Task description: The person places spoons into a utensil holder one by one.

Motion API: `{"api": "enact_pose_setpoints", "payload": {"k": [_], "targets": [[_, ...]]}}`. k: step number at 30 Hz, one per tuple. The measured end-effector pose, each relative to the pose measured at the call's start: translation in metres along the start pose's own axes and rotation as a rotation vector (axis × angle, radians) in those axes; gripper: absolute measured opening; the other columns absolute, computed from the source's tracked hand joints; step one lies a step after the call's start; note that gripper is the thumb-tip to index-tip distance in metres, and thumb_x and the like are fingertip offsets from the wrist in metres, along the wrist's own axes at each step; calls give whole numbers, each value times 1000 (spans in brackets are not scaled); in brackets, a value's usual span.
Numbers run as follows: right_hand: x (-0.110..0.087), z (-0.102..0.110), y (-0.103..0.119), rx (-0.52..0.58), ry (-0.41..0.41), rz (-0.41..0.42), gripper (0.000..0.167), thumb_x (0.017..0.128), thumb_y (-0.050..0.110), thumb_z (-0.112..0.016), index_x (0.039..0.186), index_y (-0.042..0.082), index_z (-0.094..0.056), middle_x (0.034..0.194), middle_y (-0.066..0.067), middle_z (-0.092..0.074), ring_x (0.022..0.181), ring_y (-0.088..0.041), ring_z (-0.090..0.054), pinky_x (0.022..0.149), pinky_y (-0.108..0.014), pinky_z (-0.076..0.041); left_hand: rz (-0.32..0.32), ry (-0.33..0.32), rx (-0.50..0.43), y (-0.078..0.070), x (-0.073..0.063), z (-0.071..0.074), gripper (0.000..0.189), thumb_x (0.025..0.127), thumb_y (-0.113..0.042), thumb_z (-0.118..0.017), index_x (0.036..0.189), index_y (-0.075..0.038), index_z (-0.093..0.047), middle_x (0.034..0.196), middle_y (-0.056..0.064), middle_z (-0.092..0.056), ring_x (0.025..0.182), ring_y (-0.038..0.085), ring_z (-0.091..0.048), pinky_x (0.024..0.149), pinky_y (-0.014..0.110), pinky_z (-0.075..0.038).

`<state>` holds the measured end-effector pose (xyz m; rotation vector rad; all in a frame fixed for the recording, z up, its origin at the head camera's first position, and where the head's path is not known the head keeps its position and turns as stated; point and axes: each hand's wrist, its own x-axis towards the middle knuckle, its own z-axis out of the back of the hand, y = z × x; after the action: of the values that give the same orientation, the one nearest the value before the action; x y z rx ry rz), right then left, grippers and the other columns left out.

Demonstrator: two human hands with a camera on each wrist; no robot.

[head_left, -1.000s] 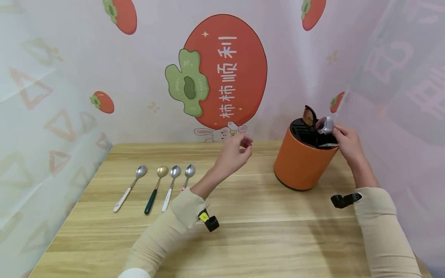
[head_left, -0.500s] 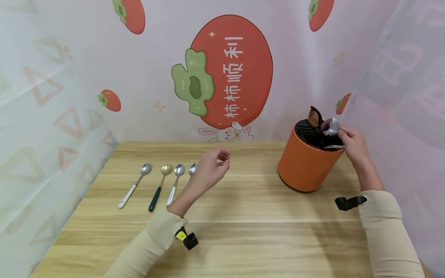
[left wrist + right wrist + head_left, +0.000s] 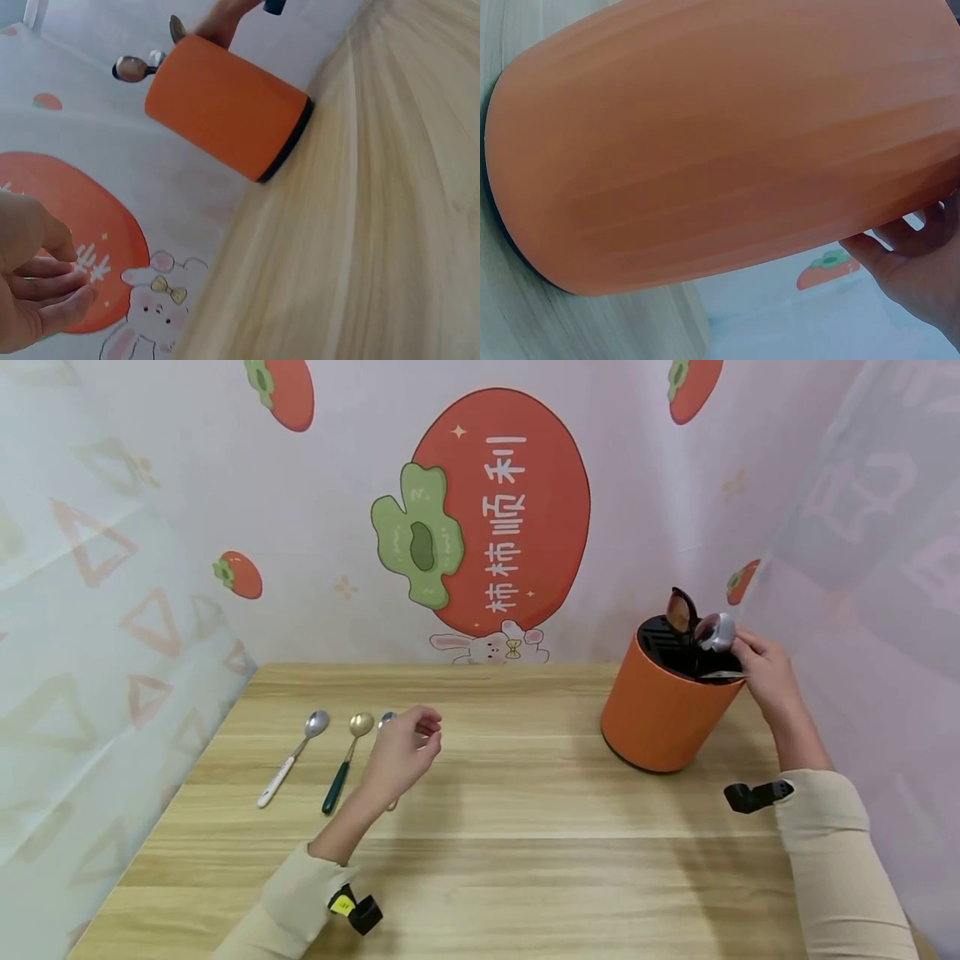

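Note:
My left hand (image 3: 396, 760) hovers over the table's left part with loosely bent fingers, holding nothing. Beneath it a silver spoon (image 3: 387, 718) is mostly covered. To its left lie a gold spoon with a dark green handle (image 3: 335, 788) and a silver spoon with a white handle (image 3: 277, 782). At the right stands an orange utensil holder (image 3: 663, 714) with a slotted black top. My right hand (image 3: 771, 681) grips its rim at the far right side. A dark-rimmed, spoon-like piece (image 3: 679, 612) and a silver one (image 3: 722, 632) stick out of it.
The wooden table (image 3: 525, 827) is bordered by a printed cloth backdrop (image 3: 322, 510) at the back and both sides. In the left wrist view, another bowl-shaped end (image 3: 178, 29) rises above the holder.
My left hand has moved left and toward the front, away from the holder and over the spoons. The right hand keeps its place at the holder, which stands as before.

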<state>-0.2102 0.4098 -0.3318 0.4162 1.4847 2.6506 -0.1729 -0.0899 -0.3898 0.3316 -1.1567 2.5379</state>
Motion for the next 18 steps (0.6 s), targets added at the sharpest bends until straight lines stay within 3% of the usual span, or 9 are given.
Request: {"api": "enact_pose_setpoints", "payload": {"k": [2, 4, 8, 12, 15, 18], "targets": [[0, 0, 0, -11, 20, -16, 54, 106, 39, -37, 152, 10, -39, 157, 1, -39, 149, -16, -29, 125, -37, -21, 18, -5, 42, 8, -4, 2, 20, 89, -4, -68, 109, 2, -66, 97, 12, -71, 92, 24, -70, 81, 37, -60], [1, 0, 0, -33, 41, -11, 56, 107, 39, -35, 152, 6, -35, 160, -7, -33, 150, -18, -26, 125, -42, -19, 50, 5, 72, 15, -7, 4, 21, 89, -3, -68, 109, 2, -66, 97, 13, -71, 93, 25, -69, 81, 36, -60], [2, 1, 0, -42, 40, -4, 55, 107, 37, -35, 152, 5, -36, 159, -7, -34, 148, -14, -28, 125, -41, -21, 122, 48, 122, 29, -8, 4, 22, 88, -2, -67, 109, 4, -65, 99, 15, -70, 94, 27, -69, 79, 36, -60], [1, 2, -1, -36, 27, 11, 51, 107, 37, -38, 151, 12, -41, 150, 13, -45, 142, -3, -34, 120, -24, -27, 145, 90, 214, 45, -7, 2, 25, 87, -1, -67, 110, 7, -64, 97, 18, -69, 86, 26, -70, 73, 36, -60], [0, 2, 0, 8, 1, 31, 46, 106, 35, -43, 147, 16, -49, 127, 32, -53, 128, 9, -42, 103, -5, -33, 161, 164, 265, 55, -6, -1, 17, 90, -1, -64, 103, 9, -59, 73, 15, -69, 58, 21, -69, 52, 32, -56], [1, 1, 0, 54, -17, 54, 40, 104, 33, -48, 141, 20, -56, 110, 40, -54, 119, 14, -46, 90, 3, -34, 183, 252, 301, 64, -7, -4, 10, 94, -1, -58, 86, 4, -54, 46, 6, -57, 31, 14, -54, 34, 27, -45]]}}
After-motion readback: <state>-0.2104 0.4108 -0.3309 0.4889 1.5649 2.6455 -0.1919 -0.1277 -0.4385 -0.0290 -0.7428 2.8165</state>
